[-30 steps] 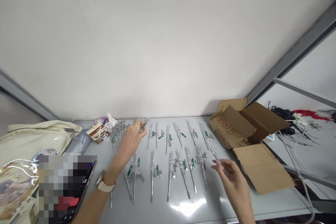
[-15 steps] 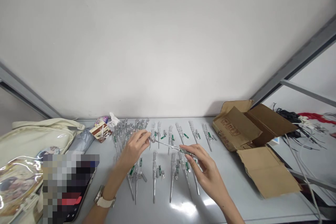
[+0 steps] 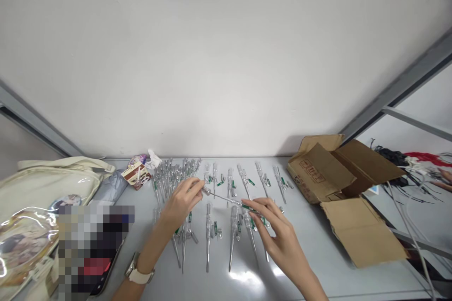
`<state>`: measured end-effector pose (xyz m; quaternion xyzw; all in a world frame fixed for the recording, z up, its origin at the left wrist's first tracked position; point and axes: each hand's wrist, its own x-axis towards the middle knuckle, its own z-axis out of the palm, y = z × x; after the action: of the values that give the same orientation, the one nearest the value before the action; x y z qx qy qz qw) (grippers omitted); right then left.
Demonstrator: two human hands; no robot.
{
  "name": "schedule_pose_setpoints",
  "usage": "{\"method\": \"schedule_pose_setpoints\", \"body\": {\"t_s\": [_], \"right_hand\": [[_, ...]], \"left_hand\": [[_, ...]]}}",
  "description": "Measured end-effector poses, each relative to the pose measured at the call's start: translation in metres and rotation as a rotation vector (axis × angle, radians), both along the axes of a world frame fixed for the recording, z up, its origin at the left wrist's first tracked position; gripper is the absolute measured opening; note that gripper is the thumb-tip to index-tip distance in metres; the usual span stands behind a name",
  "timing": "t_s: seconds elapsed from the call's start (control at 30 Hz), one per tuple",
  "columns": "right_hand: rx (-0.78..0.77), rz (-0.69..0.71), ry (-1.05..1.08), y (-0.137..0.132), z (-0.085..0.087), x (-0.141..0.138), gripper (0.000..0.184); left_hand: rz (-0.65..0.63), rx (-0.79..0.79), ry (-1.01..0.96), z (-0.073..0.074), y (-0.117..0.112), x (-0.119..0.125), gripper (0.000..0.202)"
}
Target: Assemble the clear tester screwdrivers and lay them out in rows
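Voltage tester screwdriver (image 3: 224,199): held across the bench (image 3: 307,256), long axis running left to right, spanning both hands.
Left hand (image 3: 180,204): narrowly pinching its left end.
Right hand (image 3: 278,231): narrowly pinching its right end, by the green clip (image 3: 249,208).

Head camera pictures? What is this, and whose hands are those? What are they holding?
A person wears a small camera on their head, so this picture shows what they see when they look down at their own hands. There is no machine here, just the left hand, with a watch on its wrist, and the right hand. Their fingers hold a long, see-through tester screwdriver between them. More testers, with green bits, lie in rows on the pale table. A brown cardboard box stands open on the right, and a cream bag lies on the left.
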<state>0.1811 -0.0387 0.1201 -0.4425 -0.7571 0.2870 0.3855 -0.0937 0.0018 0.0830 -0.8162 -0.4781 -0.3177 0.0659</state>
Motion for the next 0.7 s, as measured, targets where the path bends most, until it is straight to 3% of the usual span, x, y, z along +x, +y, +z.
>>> {"method": "schedule_pose_setpoints", "body": {"t_s": [0.4,0.7], "right_hand": [[-0.143,-0.03,0.015,-0.0017,0.0007,-0.0014,0.032],[-0.177,-0.073,-0.005,-0.0016,-0.0069,-0.0027,0.033]], "left_hand": [[0.013,-0.029,0.065,-0.0015,-0.001,0.0004,0.024],[-0.023,-0.216,0.074,0.0023,-0.0054,-0.0045,0.027]]}}
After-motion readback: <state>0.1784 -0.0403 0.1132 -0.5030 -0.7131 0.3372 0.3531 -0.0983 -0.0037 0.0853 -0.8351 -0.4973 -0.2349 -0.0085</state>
